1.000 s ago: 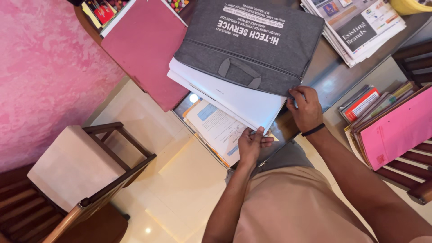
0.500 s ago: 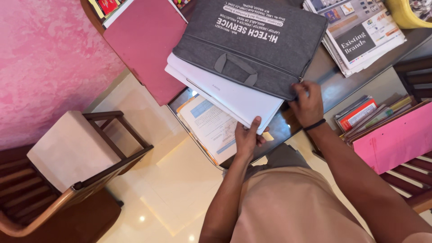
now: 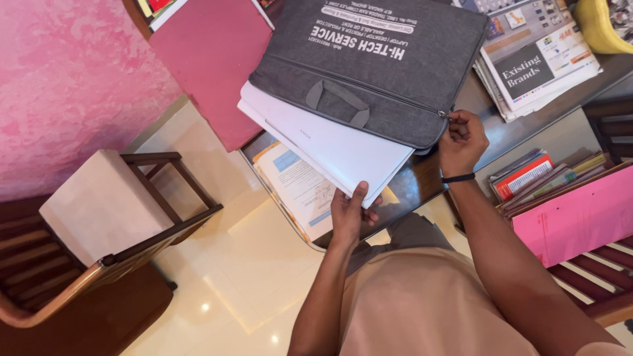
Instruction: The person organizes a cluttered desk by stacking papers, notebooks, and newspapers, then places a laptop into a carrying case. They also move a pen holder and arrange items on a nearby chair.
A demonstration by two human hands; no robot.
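Pinching grey laptop bag (image 3: 382, 62) zip, right hand (image 3: 461, 142); left hand (image 3: 349, 214) under white laptop (image 3: 330, 148).

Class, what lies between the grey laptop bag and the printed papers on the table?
In the head view, a white closed laptop lies between the grey laptop bag above and the printed papers beneath; the left hand grips its corner.
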